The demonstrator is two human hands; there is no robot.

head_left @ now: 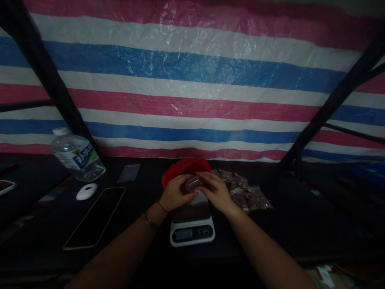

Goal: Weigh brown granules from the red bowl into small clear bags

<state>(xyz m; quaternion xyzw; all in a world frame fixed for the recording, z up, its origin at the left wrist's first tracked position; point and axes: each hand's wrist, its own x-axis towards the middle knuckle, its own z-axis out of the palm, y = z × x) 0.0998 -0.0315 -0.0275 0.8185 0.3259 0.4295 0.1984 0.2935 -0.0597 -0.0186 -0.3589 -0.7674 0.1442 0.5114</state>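
One small clear plastic item (194,183) is held between the left hand (176,193) and the right hand (218,193) in the head view. The fingers of the left hand pinch its left side, thumb toward the wearer; those of the right hand pinch the opposite side, thumb and fingertips close around it. The item appears over the far part of a white kitchen scale (192,237), whose metal plate shows between the wrists; whether it touches the plate cannot be told. The scale's display is lit, its digits too dim to read surely.

A red plastic bag (186,163) lies crumpled just behind the hands. To the right, near the right hand, several clear packets (254,198) with brown contents lie in a heap.

Left of the scale, a phone (95,218) with a dark screen lies on the black surface (288,228). Beyond it are a rounded white object (86,191), a flat clear zip bag (128,173) and a large clear bottle (78,154) with a white cap, tilted in the view. A red cord (163,206) and a beaded bracelet (148,218) circle the left wrist. Behind everything hangs a striped sheet (192,104) in red, white and blue, with dark frame bars (326,106) before it.
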